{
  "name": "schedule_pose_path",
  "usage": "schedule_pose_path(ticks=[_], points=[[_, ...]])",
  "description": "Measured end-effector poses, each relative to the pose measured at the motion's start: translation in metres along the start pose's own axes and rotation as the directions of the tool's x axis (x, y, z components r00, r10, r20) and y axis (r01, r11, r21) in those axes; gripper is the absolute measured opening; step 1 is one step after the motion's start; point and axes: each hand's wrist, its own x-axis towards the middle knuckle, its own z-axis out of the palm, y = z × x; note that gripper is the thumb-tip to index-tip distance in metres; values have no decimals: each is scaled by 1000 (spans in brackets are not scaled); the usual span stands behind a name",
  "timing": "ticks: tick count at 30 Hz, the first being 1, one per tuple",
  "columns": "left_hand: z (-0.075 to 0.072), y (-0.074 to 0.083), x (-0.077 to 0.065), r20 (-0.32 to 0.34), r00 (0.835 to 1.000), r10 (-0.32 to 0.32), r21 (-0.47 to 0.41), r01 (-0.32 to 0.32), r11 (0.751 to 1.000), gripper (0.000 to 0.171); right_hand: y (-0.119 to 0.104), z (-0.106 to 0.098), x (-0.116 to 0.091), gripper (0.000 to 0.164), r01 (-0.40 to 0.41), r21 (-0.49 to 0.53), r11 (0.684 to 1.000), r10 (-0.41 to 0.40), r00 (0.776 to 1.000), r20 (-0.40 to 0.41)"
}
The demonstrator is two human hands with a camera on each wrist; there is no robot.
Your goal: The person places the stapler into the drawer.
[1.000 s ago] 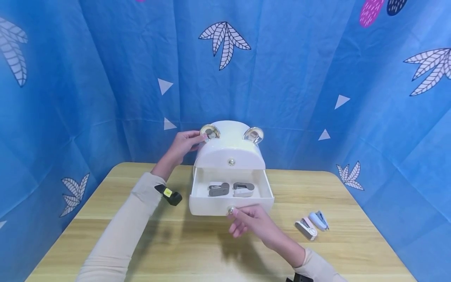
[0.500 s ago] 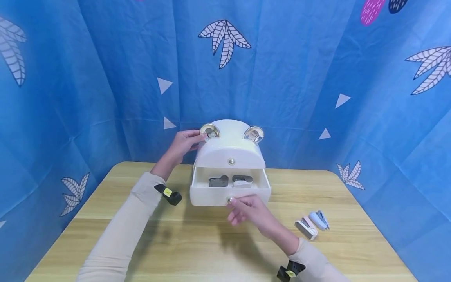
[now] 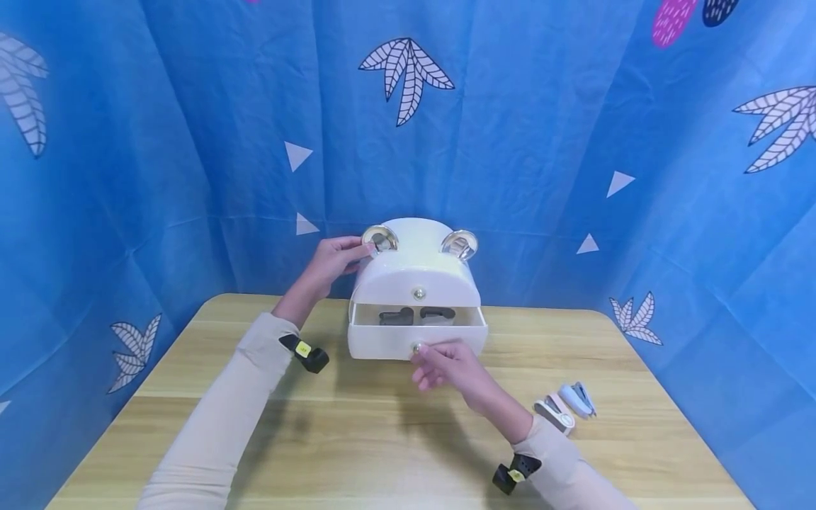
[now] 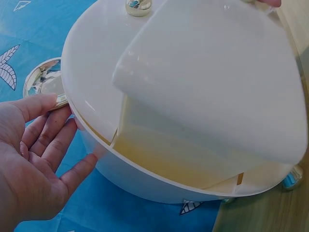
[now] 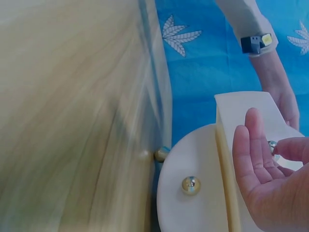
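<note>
A white rounded drawer box (image 3: pixel 416 276) with two gold ears stands at the table's back. Its lower drawer (image 3: pixel 382 343) is partly pulled out, with a dark grey mini stapler (image 3: pixel 397 316) and a grey-and-white one (image 3: pixel 437 316) inside, both partly hidden by the drawer front. The right hand (image 3: pixel 455 368) pinches the small gold knob (image 5: pixel 273 146) on that drawer between thumb and finger. At the box's left side, the left hand (image 3: pixel 333 263) grips the gold ear (image 4: pixel 44 79) with its thumb on the rim and its other fingers against the box wall.
On the wooden table (image 3: pixel 306 432), right of the right hand, lie a pink-and-white mini stapler (image 3: pixel 554 413) and a light blue one (image 3: pixel 577 399) side by side. Blue patterned cloth (image 3: pixel 408 163) hangs behind and on both sides.
The right hand has pushed the drawer inward, away from the person, so less of its inside shows. The left hand stays in place on the ear.
</note>
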Motion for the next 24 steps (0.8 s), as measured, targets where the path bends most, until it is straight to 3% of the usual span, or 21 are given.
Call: schedule_pose_path(ticks=[24], points=[[1, -4, 0, 6, 1000, 14, -4, -14, 1000, 47, 5, -6, 32, 44, -20, 18, 1000, 20, 999, -39]])
